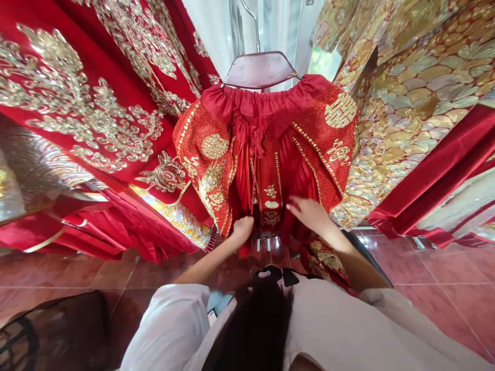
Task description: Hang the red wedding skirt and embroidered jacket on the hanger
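Observation:
A red skirt with gold embroidery (266,149) hangs from a dark red hanger (260,69) straight ahead of me. My left hand (242,229) is closed on the lower edge of the skirt's left embroidered panel. My right hand (308,212) lies against the right side of the skirt, fingers stretched out toward the middle pleats. A fold of embroidered red cloth (327,257) hangs beside my right forearm.
Red garments with heavy gold embroidery (88,113) hang close on the left. A gold scale-patterned garment (410,103) hangs on the right. Red floor tiles (425,268) lie below. A dark chair (58,330) stands at the lower left.

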A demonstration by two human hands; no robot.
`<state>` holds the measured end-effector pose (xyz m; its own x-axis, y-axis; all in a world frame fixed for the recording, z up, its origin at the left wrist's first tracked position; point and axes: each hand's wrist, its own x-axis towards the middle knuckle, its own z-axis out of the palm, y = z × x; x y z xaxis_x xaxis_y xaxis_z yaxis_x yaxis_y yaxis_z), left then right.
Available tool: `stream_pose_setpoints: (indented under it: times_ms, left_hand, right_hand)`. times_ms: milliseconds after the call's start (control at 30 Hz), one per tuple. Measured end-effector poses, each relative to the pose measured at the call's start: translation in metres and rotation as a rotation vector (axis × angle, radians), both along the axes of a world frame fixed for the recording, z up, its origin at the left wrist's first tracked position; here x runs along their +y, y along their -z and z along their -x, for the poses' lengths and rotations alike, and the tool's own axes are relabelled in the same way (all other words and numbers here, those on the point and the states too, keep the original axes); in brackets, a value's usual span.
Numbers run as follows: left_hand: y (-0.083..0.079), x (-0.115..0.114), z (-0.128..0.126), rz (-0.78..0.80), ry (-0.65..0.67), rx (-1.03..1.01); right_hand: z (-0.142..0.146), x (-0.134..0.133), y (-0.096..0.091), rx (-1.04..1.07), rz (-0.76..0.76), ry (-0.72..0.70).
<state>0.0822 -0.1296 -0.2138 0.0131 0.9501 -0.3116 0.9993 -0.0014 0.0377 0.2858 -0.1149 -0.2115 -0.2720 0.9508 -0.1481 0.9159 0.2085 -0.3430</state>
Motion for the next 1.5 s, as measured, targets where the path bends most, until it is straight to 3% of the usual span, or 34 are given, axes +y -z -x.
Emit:
stream_pose_setpoints:
  times_ms: [67,133,233,333,467,700,800,1033,1167,1267,1433,1500]
  left_hand:
    - [-0.013,-0.003,0.000,0.003,0.041,0.017]
    - [-0.048,0.007,-0.001,-0.153,0.111,0.000]
    - [-0.112,0.036,0.001,-0.728,0.243,-0.083]
    - [-0.149,0.066,0.013,-0.908,0.400,-0.126]
    - [-0.144,0.072,0.038,-0.881,0.543,-0.089]
    - [-0.133,0.047,0.045,-0.786,0.698,-0.183]
    - [-0.133,0.049,0.043,-0.757,0.707,-0.233]
    - [-0.143,0.047,0.043,-0.762,0.685,-0.344]
    - [-0.139,0.053,0.038,-0.791,0.663,-0.361]
    - [-0.136,0.054,0.042,-0.808,0.635,-0.376]
    - [-0.143,0.046,0.052,-0.798,0.619,-0.405]
    - [-0.143,0.044,0.048,-0.792,0.651,-0.387]
  right_hand:
    - [0.002,0.016,-0.047,0.235,-0.467,-0.092]
    - [0.009,0.035,-0.086,0.373,-0.787,-0.249]
    - [0.023,0.072,-0.122,0.342,-0.904,-0.427]
    - [0.027,0.104,-0.131,0.227,-0.858,-0.456]
    - [0.011,0.119,-0.125,0.176,-0.840,-0.472]
    - [0.023,0.077,-0.124,0.193,-0.796,-0.607]
    - [0.030,0.068,-0.125,0.192,-0.746,-0.623]
    - [0.017,0.081,-0.129,0.340,-0.603,-0.626]
    - [0.029,0.070,-0.129,0.379,-0.626,-0.563]
    - [0.027,0.069,-0.129,0.524,-0.587,-0.548]
    - [-0.006,0.088,-0.124,1.063,-0.447,-0.606]
    - [-0.010,0.084,-0.124,1.091,-0.325,-0.648]
